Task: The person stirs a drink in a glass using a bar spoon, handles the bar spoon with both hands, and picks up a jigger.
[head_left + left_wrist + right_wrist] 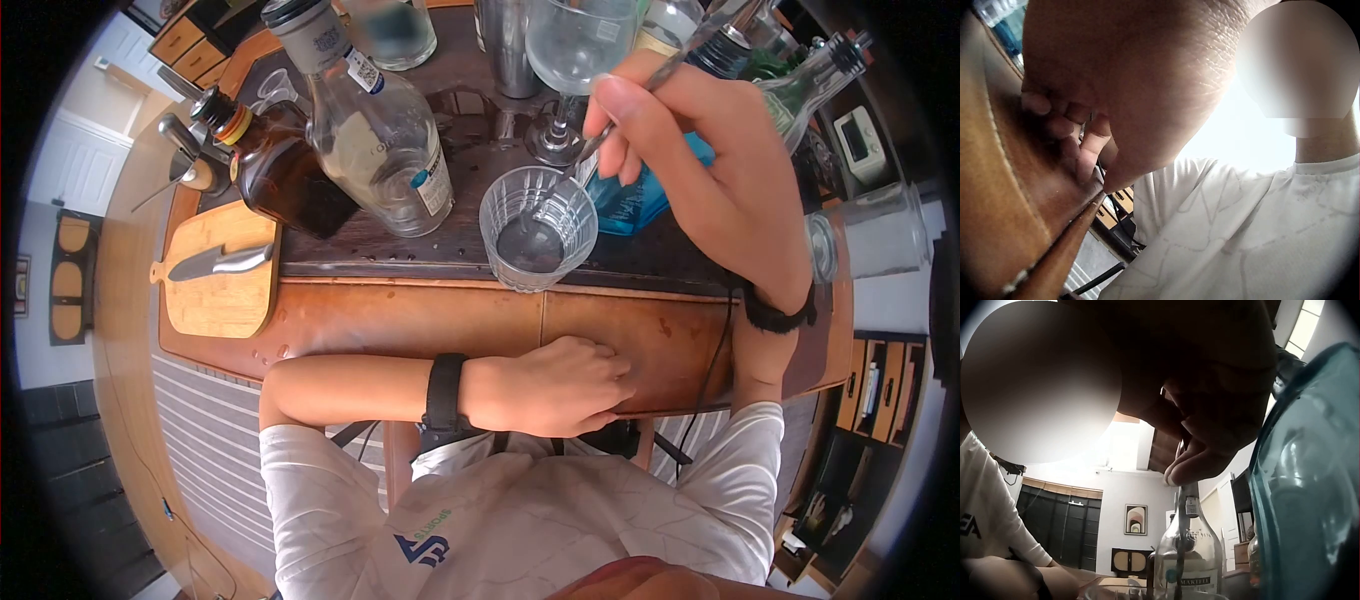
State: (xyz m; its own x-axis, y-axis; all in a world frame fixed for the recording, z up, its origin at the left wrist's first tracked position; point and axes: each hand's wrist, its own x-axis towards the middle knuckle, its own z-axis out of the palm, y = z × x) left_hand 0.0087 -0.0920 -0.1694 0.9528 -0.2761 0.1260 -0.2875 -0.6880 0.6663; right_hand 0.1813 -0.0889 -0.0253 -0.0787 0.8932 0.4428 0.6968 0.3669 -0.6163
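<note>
My right hand (pixel 720 170) is raised over the table and pinches the stem of a long metal bar spoon (pixel 598 140) between thumb and fingers. The spoon slants down into a clear cut-glass tumbler (pixel 495 232), its lower end inside near the bottom. In the right wrist view the twisted stem (pixel 1181 559) runs down from the fingertips in front of a clear bottle. My left hand (pixel 550 388) rests on the brown leather table edge (pixel 1007 206), fingers loosely curled with nothing in them. A blue bottle (pixel 625 205) stands close to the tumbler, partly behind my right hand.
Left of the tumbler stand a clear bottle (pixel 390 170) and a dark brown bottle (pixel 290 175). A knife (pixel 240 260) lies on a wooden board (pixel 220 315). Behind are a stemmed glass (pixel 575 50) and metal shaker (pixel 515 60); a clear glass (pixel 880 235) is at right.
</note>
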